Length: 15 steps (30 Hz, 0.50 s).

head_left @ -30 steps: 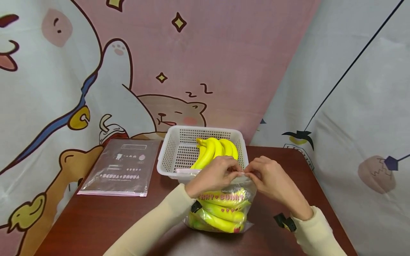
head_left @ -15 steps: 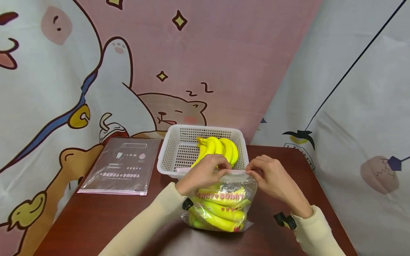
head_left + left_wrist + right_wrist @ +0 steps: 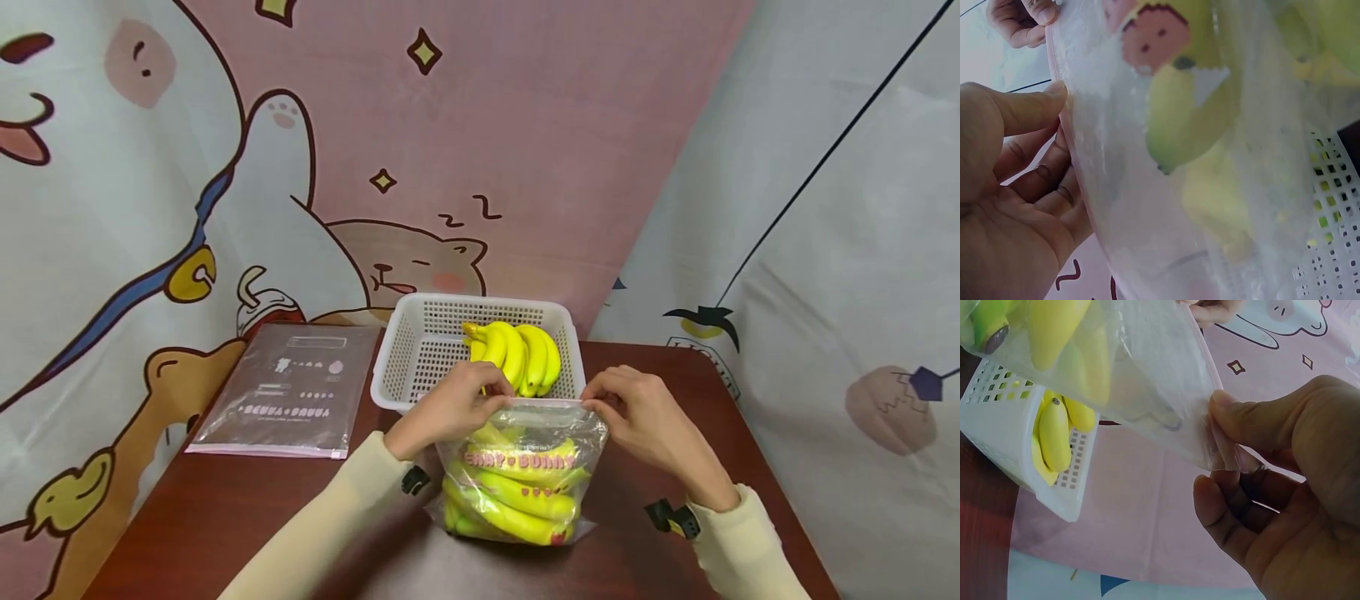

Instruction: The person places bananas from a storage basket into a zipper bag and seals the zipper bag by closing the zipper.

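Observation:
A clear zip bag point(image 3: 592, 450) printed with pink letters stands upright on the table, with several yellow-green bananas point(image 3: 517, 517) inside. My left hand point(image 3: 459, 403) pinches its pink top edge between thumb and fingers, left of the middle. At the top right corner my right hand point(image 3: 647, 410) pinches the same edge. In the left wrist view the thumb of the left hand point(image 3: 1029, 156) presses on the pink strip. The right wrist view has the right hand point(image 3: 1279, 469) gripping the bag's corner, where the film folds slightly.
Right behind the bag stands a white perforated basket point(image 3: 397, 350) with a bunch of yellow bananas point(image 3: 517, 354) in its right part. A flat zip bag point(image 3: 288, 392) lies on the dark red table point(image 3: 247, 517) at left. A printed cloth point(image 3: 555, 150) hangs behind.
My left hand has slid left along the bag's top edge, away from the right hand, and more of the edge shows between them. The right hand stays at the corner.

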Available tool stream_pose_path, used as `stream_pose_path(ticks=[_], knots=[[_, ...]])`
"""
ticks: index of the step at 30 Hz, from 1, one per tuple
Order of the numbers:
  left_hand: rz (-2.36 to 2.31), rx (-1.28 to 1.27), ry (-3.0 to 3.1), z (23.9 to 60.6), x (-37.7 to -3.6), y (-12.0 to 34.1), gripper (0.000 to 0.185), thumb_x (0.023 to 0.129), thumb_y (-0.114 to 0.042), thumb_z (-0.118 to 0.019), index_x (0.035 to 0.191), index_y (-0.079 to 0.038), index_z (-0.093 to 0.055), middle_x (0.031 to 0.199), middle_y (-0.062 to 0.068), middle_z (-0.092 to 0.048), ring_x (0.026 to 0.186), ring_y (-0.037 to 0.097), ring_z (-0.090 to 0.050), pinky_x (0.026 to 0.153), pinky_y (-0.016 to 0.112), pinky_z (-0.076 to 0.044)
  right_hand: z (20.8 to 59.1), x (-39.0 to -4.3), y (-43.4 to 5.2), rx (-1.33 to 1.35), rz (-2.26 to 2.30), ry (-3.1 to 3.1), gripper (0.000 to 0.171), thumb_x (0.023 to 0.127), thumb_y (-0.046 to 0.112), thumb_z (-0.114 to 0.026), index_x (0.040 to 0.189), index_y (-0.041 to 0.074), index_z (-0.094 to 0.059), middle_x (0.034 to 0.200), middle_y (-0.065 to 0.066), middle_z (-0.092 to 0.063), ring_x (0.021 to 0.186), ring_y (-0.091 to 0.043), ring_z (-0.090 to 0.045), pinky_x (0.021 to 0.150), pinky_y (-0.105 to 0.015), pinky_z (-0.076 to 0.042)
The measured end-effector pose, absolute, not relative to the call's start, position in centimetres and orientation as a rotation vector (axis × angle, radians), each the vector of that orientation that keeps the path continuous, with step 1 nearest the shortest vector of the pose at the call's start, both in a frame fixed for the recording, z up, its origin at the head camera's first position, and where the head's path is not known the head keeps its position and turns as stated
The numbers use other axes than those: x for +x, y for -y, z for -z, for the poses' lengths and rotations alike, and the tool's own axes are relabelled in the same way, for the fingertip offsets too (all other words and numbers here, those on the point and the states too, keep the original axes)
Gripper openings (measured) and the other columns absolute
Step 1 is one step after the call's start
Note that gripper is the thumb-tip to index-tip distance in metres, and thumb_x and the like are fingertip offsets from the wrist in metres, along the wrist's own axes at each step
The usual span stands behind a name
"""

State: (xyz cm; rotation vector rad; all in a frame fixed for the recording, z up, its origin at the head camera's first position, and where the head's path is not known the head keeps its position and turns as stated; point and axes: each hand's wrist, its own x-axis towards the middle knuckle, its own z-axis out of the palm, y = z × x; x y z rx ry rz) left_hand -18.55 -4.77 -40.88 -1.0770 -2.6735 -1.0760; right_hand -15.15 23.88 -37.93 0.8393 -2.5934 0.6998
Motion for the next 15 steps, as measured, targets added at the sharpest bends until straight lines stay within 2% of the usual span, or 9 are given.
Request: stream_pose_path(ticks=[15], knots=[[1.128,-1.096,2.581,41.2,-18.3,6.7,0.004,0.095,-0.011,-0.073,0.091,-0.012,-0.074,0.086,-0.001,-0.071,0.076,0.007,-0.061,0.07,0.019,-0.053,38.0,-15.1,-24.0,0.835,-0.729,2.615,0.025,0.085,-0.001,-0.079,0.087,0.023,-0.071,0.084,0.014,-0.067,0.074,-0.004,-0.051,0.062,-0.02,-0.047]])
